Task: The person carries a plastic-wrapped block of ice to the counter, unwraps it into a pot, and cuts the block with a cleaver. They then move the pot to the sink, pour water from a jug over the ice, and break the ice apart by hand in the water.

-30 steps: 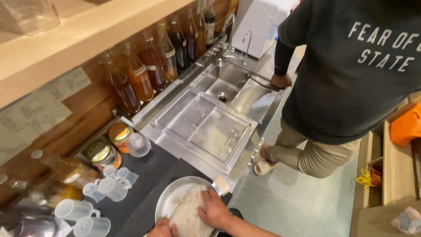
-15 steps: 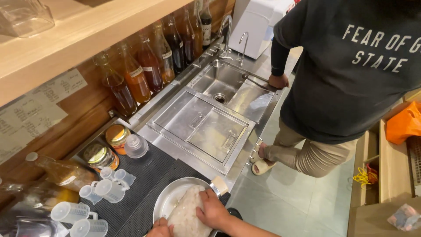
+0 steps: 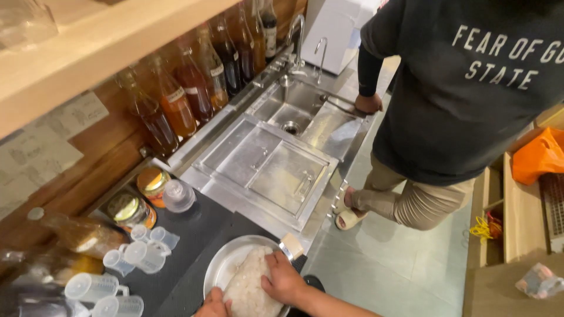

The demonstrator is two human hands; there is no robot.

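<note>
Well beyond the right hand (image 3: 284, 277), up and to its right, a second person in a dark long-sleeved top (image 3: 464, 82) and tan trousers stands on the pale tiled floor (image 3: 399, 270), that person's own hand (image 3: 368, 103) resting on the far edge of the stainless steel sink basin (image 3: 305, 108). Between that basin and the right hand lies the flat stainless steel lidded well (image 3: 264, 167), set into the counter just above the hand. Further up and to the left of both hands runs a row of tall glass bottles filled with amber and dark liquid (image 3: 194, 88), lined along the wooden back wall under a pale wooden shelf (image 3: 88, 53). Directly under the hands sits the round shiny metal pan (image 3: 226, 264), resting on a dark counter mat (image 3: 188, 235), with a pale handle end sticking out just above the right hand. In the pan lies the white lumpy mass of dough-like food (image 3: 249, 285). The right hand lies spread and flat on the mass's right side, fingers pressing onto it. The left hand (image 3: 212, 305) sits at the mass's lower left edge, mostly cut off by the frame, so I cannot tell how its fingers are set. To the left of the left hand stand several small clear plastic measuring cups (image 3: 141, 255), and above them two squat jars with gold lids (image 3: 138, 196).
</note>
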